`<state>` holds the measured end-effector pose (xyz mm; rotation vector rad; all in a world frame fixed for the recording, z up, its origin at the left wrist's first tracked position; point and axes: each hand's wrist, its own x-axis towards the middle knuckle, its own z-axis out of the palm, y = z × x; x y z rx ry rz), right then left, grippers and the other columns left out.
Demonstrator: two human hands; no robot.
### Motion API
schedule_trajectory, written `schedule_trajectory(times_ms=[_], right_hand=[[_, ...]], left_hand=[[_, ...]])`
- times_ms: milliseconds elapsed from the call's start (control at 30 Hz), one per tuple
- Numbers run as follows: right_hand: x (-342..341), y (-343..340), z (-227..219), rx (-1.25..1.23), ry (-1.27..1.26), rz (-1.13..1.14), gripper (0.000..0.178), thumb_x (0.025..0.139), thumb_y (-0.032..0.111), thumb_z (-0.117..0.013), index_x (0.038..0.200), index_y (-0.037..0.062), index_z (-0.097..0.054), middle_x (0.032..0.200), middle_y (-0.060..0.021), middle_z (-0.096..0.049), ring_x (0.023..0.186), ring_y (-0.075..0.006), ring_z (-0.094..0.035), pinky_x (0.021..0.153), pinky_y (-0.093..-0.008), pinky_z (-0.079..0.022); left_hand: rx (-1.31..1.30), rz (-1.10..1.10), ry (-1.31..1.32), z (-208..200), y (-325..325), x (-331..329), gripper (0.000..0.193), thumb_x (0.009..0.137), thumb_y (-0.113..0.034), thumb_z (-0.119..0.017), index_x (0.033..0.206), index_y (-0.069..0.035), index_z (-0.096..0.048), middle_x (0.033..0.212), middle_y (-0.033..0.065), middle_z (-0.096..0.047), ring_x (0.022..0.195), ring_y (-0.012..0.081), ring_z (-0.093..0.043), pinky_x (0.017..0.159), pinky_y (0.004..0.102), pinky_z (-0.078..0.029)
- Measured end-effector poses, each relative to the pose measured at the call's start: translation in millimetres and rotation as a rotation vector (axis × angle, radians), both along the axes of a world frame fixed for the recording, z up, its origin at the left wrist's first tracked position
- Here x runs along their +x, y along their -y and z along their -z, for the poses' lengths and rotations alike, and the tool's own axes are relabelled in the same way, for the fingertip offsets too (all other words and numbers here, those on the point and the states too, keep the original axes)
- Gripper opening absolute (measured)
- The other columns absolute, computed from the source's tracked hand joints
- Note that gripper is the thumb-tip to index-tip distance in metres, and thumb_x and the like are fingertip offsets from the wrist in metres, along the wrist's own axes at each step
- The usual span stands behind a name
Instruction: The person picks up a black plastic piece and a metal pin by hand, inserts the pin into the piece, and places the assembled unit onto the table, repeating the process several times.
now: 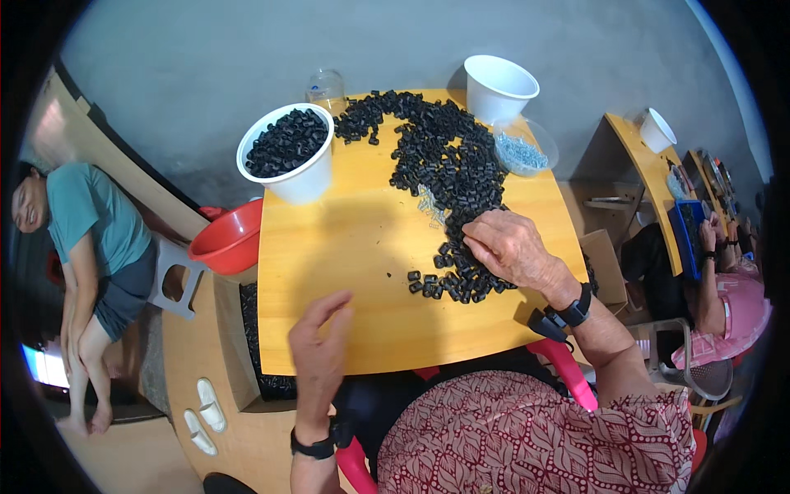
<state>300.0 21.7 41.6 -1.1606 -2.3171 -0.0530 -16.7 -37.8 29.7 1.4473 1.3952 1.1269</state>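
Many small black cylindrical plastic pieces [448, 156] lie in a long heap across the yellow tabletop [329, 255]. A small cluster of thin metal springs [429, 206] sits at the heap's left edge. My right hand [514, 247] rests at the heap's near right part, fingers curled and pinched together over the black pieces. What is between those fingertips is hidden. My left hand [321, 342] hovers over the table's front left, slightly blurred, thumb and fingers apart with nothing in them. Several loose black pieces [461, 284] lie near the front, left of my right wrist.
A white bucket [306, 188] full of black pieces stands at the back left, a glass jar [327, 89] behind it. Another white bucket [499, 86] and a clear bowl [547, 144] of springs stand back right. A red basin [226, 239] is left. Other people sit on both sides.
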Motion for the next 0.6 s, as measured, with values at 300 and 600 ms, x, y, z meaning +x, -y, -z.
schedule_trajectory(times_ms=[300, 600], right_hand=[[8.2, 16.0, 7.5, -0.051, -0.037, -0.026, 0.011, 0.083, 0.007, -0.069, 0.091, 0.0026, -0.065, 0.080, -0.0100, -0.061, 0.075, -0.0293, -0.064, 0.068, -0.0382, -0.053], [-14.2, 37.8, 10.8, -0.062, -0.031, -0.187, 0.016, 0.078, 0.009, -0.066, 0.092, 0.0027, -0.063, 0.078, -0.0072, -0.056, 0.074, -0.0239, -0.062, 0.067, -0.0348, -0.051]], left_hand=[[0.358, 0.203, -0.408, 22.2, -42.5, 68.9, 0.018, 0.083, -0.004, -0.070, 0.101, -0.004, -0.072, 0.094, 0.0128, -0.068, 0.087, 0.0305, -0.066, 0.077, 0.0355, -0.053], [0.439, 0.257, -0.569, 42.2, -58.8, 81.0, 0.014, 0.081, -0.008, -0.070, 0.095, -0.007, -0.070, 0.086, 0.0091, -0.060, 0.083, 0.0304, -0.060, 0.072, 0.0412, -0.050]])
